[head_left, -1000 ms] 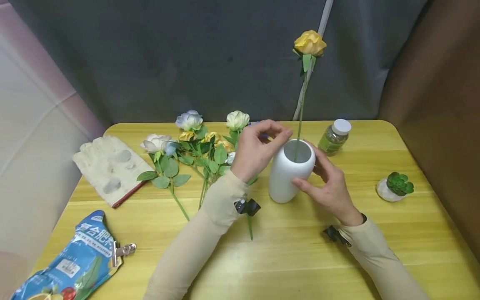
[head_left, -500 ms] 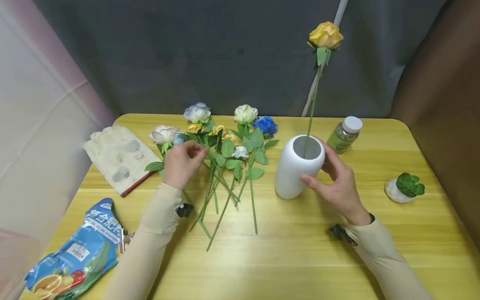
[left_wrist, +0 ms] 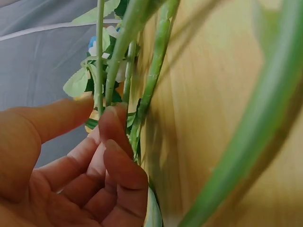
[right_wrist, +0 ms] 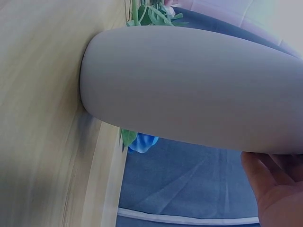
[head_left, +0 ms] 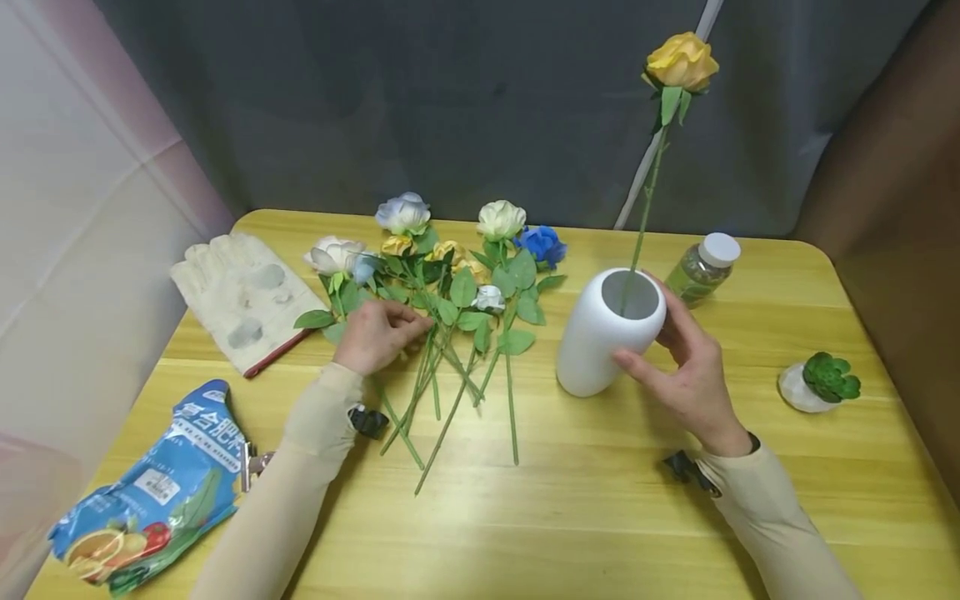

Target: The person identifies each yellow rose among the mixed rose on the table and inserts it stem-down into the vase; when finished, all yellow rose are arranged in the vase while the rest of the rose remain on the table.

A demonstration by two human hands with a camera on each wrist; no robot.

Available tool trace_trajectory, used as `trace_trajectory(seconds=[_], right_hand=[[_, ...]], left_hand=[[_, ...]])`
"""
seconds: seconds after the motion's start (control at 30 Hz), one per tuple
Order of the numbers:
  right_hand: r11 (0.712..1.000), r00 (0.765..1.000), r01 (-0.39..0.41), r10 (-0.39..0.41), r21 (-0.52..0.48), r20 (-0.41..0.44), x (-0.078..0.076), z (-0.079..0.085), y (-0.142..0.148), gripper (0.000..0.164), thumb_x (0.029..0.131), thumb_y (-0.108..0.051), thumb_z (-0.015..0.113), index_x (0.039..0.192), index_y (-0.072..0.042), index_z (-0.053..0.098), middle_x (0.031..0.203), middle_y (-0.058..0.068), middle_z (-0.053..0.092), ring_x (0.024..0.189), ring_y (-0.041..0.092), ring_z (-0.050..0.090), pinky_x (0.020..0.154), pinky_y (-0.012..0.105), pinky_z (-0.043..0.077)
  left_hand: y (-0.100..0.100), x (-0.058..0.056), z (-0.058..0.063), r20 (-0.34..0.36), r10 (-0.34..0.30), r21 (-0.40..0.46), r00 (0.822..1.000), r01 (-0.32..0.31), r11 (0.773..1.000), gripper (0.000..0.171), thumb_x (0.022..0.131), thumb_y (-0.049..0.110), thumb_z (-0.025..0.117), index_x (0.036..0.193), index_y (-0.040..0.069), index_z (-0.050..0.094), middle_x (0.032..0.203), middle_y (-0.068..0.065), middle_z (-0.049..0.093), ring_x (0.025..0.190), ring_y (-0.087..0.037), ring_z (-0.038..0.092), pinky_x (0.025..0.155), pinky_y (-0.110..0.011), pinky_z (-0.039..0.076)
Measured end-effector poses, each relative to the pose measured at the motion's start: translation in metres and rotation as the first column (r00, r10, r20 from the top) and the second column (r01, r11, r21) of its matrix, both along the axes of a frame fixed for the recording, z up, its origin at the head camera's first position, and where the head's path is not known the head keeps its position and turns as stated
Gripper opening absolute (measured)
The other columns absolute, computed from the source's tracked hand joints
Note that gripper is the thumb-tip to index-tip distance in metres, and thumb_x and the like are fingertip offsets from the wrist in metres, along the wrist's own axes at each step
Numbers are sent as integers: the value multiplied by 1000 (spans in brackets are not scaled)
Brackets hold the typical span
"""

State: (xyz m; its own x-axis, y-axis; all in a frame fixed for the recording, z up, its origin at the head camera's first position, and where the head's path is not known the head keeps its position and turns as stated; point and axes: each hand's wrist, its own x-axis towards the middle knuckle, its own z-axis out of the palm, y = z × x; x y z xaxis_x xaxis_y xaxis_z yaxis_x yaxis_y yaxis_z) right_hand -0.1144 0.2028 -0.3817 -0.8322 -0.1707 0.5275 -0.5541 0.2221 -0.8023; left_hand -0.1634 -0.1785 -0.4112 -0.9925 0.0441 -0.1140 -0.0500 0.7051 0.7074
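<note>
In the head view my left hand is low over a heap of artificial flowers, its thumb and forefinger pinching at a thin green stem. The left wrist view has that stem between the fingertips, the other fingers curled below. My right hand grips a white vase near its rim, thumb in front and fingers round the far side. The vase stands on the table. One yellow rose rises from its mouth on a long stem, leaning right.
Pale roses, a blue rose and crossed stems lie mid-table. At left are work gloves and a blue fertilizer bag with a metal clip. A white-capped jar and a potted succulent stand at right.
My left hand has left the vase's rim, gone left and down to the heaped stems, and its fingertips have come together there. The right hand stays on the vase. The head view has shifted slightly.
</note>
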Motion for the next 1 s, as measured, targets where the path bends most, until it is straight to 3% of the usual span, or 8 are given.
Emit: trace_trajectory(seconds=[0.3,0.43,0.57,0.8,1.0], right_hand=[[1000,1000,-2,2,-4,-6,1,-1,1,87,74,16,77,152,-5,47,142,4,61,119,13,64,96,17,54],[1000,1000,1,-1,8,6,1,-1,1,87,74,17,76,153,-7,46,143,3,61,119,13,64,97,17,54],[1000,1000,5,-5,21,14,1,0,2,89,74,19,74,154,-8,45,145,3,60,121,14,63,98,19,54],[1000,1000,1,-2,11,16,0,-1,1,89,74,19,74,153,-7,46,145,4,59,120,14,64,97,19,54],[1000,1000,7,-7,4,20,1,-1,1,87,74,19,74,153,-6,47,144,3,60,117,13,64,95,18,54]], left_hand=[[-3,3,2,41,-96,9,995,96,995,17,94,24,75,94,7,79,78,-5,77,65,-17,69,59,-28,51],[-3,3,2,49,-94,0,994,94,996,21,94,28,75,94,8,78,77,-4,76,66,-17,68,60,-28,50],[2,0,1,28,-46,12,999,46,999,30,96,37,73,96,7,76,78,-7,76,61,-18,68,59,-28,51],[14,-12,-5,-88,82,38,993,-79,996,35,97,38,71,99,3,79,86,-12,76,69,-16,60,64,-27,48],[15,-19,-9,30,159,184,987,-162,970,35,98,36,71,103,2,77,79,-7,75,60,-11,63,57,-24,52]])
